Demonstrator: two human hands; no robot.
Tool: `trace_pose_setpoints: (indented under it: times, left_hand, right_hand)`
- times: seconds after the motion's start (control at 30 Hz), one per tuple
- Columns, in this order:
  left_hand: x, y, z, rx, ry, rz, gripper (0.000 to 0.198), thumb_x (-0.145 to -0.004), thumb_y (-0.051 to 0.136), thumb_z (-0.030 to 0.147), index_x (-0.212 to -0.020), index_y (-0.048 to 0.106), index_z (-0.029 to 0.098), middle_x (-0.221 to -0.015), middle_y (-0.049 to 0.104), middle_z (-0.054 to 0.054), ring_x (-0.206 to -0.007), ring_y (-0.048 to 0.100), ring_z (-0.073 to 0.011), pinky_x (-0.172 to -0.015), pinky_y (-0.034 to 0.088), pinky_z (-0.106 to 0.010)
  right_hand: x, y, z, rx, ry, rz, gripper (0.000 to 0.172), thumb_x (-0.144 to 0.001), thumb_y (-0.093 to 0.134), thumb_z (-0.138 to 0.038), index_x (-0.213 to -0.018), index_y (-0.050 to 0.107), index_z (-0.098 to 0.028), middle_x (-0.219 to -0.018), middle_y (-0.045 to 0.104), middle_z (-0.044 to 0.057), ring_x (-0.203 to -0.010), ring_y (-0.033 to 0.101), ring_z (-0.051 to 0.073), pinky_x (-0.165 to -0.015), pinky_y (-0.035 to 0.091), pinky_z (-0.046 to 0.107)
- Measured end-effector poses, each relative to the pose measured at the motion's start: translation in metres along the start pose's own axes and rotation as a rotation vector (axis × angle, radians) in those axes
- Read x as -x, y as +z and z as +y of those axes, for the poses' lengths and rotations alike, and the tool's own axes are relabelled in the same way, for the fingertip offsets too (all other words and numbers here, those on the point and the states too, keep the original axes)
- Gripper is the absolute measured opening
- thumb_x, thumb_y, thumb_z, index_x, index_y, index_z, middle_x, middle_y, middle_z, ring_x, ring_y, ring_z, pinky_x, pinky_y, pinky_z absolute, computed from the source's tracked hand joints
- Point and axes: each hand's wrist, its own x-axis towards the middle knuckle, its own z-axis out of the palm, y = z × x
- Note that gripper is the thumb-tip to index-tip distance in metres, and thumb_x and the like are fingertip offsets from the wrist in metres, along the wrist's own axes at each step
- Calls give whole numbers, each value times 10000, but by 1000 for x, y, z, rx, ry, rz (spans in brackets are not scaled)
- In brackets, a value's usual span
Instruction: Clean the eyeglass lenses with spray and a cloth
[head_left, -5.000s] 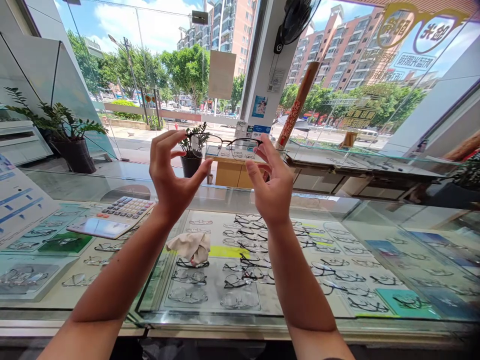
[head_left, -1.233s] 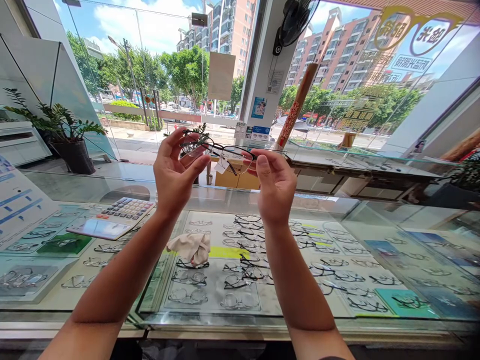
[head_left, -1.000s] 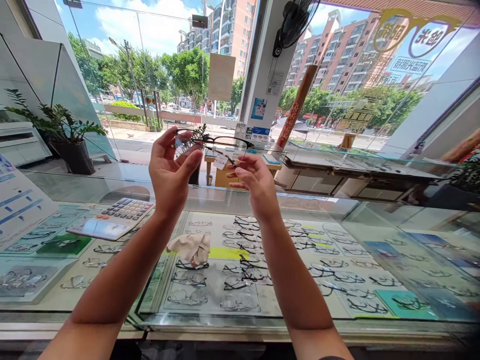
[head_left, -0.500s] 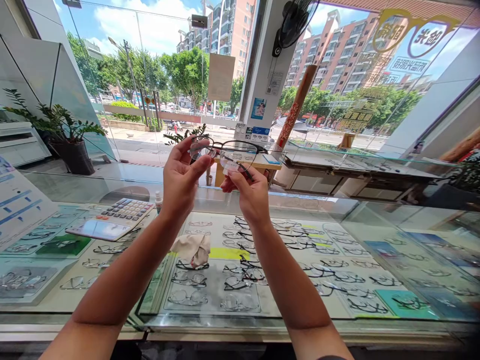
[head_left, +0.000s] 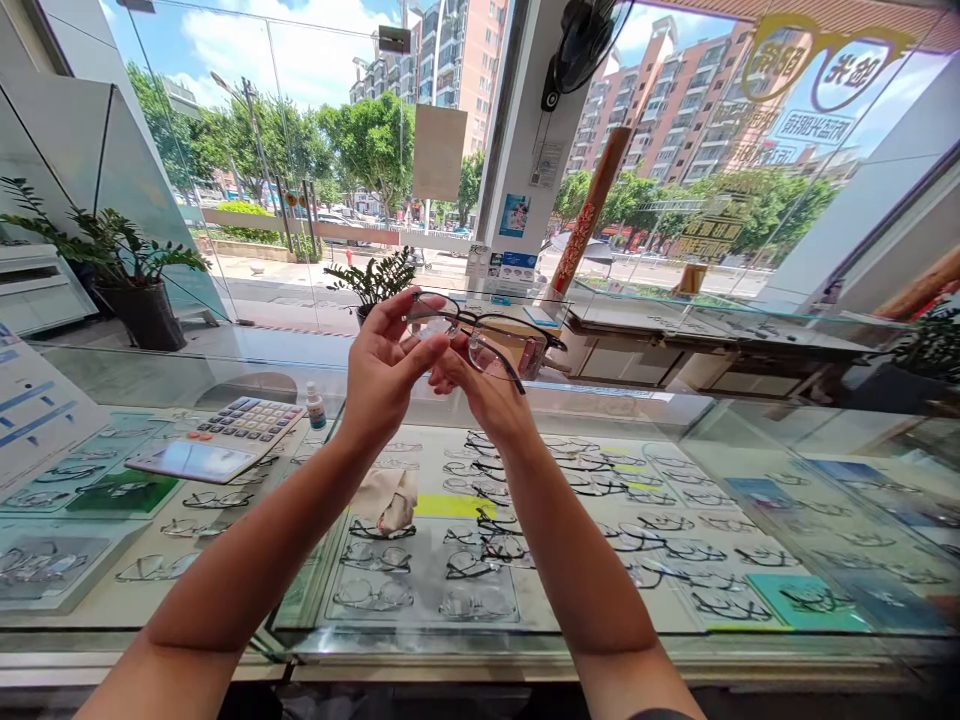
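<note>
A pair of eyeglasses (head_left: 511, 318) with a dark upper rim and clear lenses is held up above the glass counter. My left hand (head_left: 386, 365) grips it at the left lens, thumb toward me. Close beside, my right hand (head_left: 487, 395) has its thumb and fingers closed at the inner part of the frame, near the left thumb; its exact hold is partly hidden. The right lens and a dark temple arm stick out past my right hand. Below the hands, a crumpled beige cloth (head_left: 384, 497) lies on the counter top.
The glass display counter (head_left: 600, 645) contains many rows of eyeglasses. On top at left are a calculator (head_left: 240, 430), a small spray bottle (head_left: 315, 405) and a printed sheet (head_left: 37, 410). Beyond stand a potted plant (head_left: 142, 310), another showcase (head_left: 637, 355) and large windows.
Both hands and the eyeglasses have shifted right and slightly down. My right hand has moved from the right lens toward the bridge and my left hand, leaving the right lens uncovered.
</note>
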Motion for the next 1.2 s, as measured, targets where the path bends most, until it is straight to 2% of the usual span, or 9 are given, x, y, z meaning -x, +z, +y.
trace_pose_setpoints:
  times: [0.1,0.17,0.27,0.33,0.43,0.53,0.7,0.93,1.2]
  left_hand:
    - [-10,-14,2,-72,85,24,714,-889,920,627,-1475,653,318,-1451,750,-119,-1350,753,-306,-1061,671,-408]
    - [-17,-23,4,-122,134,44,802,-838,941,670,-1493,640,320,-1450,740,-120,-1417,715,-336,-1123,652,-448]
    - [-23,-32,8,-172,185,39,885,-804,954,690,-1531,611,320,-1460,724,-126,-1461,684,-360,-1169,635,-492]
    - [-24,-34,11,-184,203,13,891,-796,975,656,-1535,610,318,-1458,725,-127,-1451,690,-360,-1170,639,-498]
    - [-23,-32,18,-189,185,-53,884,-750,1037,572,-1501,652,310,-1438,745,-127,-1414,716,-349,-1133,668,-471]
    - [-19,-27,25,-190,108,-148,871,-715,1075,487,-1472,693,289,-1413,770,-134,-1382,735,-340,-1112,689,-467]
    - [-15,-23,33,-162,16,-249,827,-731,1075,406,-1462,716,262,-1397,786,-148,-1335,761,-322,-1118,694,-464]
    - [-17,-25,34,-107,-4,-306,810,-745,1070,358,-1467,712,277,-1381,785,-134,-1342,748,-309,-1049,713,-394]
    - [-18,-25,34,-153,23,-284,857,-716,1074,469,-1466,691,310,-1442,736,-125,-1396,691,-341,-1132,659,-472]
  right_hand:
    - [-8,-12,3,9,106,-8,469,-772,967,-562,-1021,757,-224,-831,764,-3,-727,724,162,-673,606,311]
    - [-13,-28,5,45,108,123,410,-810,913,-525,-1030,746,-222,-827,767,-5,-689,703,144,-646,573,296]
    - [-17,-52,3,75,-3,386,237,-867,805,-417,-1005,736,-237,-838,763,-10,-693,684,129,-673,559,291]
    - [-14,-63,-6,113,-97,455,165,-904,745,-395,-988,742,-253,-848,762,-6,-728,691,135,-709,565,299]
    - [-4,-66,-25,175,-169,373,167,-937,731,-430,-979,769,-273,-942,802,16,-877,743,168,-816,607,333]
    - [4,-55,-39,241,-132,172,164,-911,800,-437,-952,800,-279,-1076,842,30,-1048,771,208,-928,638,379]
    - [5,-43,-38,221,32,-68,208,-867,891,-463,-923,841,-269,-1045,867,24,-944,776,198,-883,652,386]
    - [3,-47,-32,157,84,-116,259,-833,939,-503,-879,868,-259,-891,856,24,-839,758,184,-809,644,375]
    - [2,-45,-29,156,60,-49,251,-820,955,-483,-862,862,-254,-870,851,21,-808,756,179,-786,649,369]
